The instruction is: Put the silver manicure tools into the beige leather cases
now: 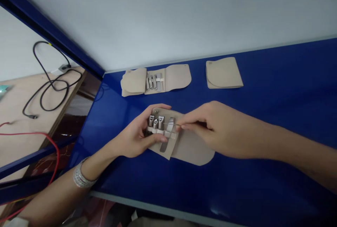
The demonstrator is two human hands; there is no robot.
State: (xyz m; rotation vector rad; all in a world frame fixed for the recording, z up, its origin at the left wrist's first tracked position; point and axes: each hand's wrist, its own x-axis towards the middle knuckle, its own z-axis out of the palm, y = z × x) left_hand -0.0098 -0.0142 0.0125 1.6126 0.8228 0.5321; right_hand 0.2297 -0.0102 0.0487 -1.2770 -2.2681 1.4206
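Note:
An open beige manicure case (188, 148) lies on the blue table (276, 90) in front of me. Metal clippers (156, 121) and a nail file (168, 134) sit under its elastic loops. My left hand (138, 134) grips the case's left side, thumb on the loop band, fingers curled over the top edge. My right hand (210, 127) pinches a thin metal tool (171, 125) at the fingertips, its tip lying over the file in the case.
A second open case (173, 77) with metal tools lies at the back of the table. A closed beige case (223, 72) lies to its right. Left of the table, a wooden surface (15, 114) carries a black cable (50, 86) and red wires (50, 142).

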